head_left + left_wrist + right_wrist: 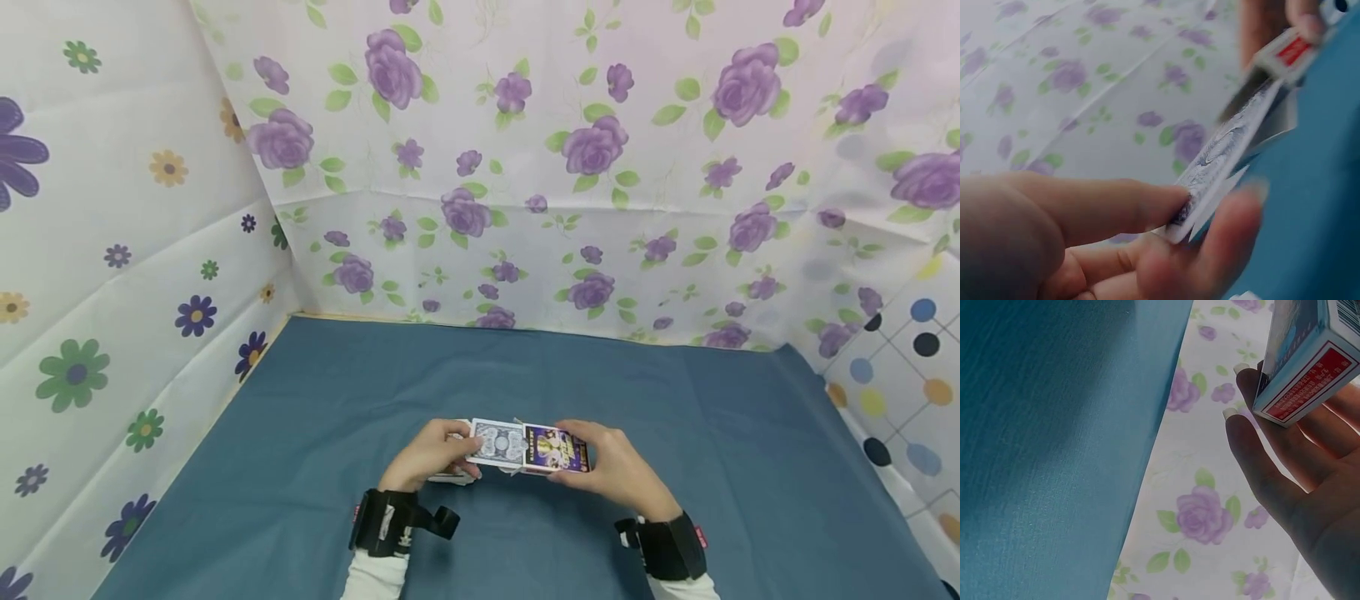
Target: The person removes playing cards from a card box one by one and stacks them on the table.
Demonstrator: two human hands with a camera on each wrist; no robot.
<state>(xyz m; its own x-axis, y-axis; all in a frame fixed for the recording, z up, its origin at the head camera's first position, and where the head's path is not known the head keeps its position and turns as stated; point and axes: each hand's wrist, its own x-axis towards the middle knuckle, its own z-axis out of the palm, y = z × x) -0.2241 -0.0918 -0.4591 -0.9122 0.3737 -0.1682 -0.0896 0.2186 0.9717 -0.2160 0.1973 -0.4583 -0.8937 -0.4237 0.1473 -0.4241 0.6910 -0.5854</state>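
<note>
My left hand (429, 454) pinches a stack of playing cards (497, 442) by its left end, thumb on top. Grey-blue patterned backs face up. The right end of the stack sits at the mouth of a purple card box (557, 450), partly inside it. Around the box's far end curl the thumb and fingers of my right hand (618, 468). A white flap (1280, 120) stands out from the box's mouth in the left wrist view. The right wrist view shows the box's red-and-white end panel (1311, 382). Below my left hand, more white cards (452, 478) show in part.
A blue cloth (360, 375) covers the table. Behind it hangs a white sheet with purple roses (465, 212), and patterned sheets (75, 375) close in the left and right sides. Black straps (386, 523) wrap both wrists.
</note>
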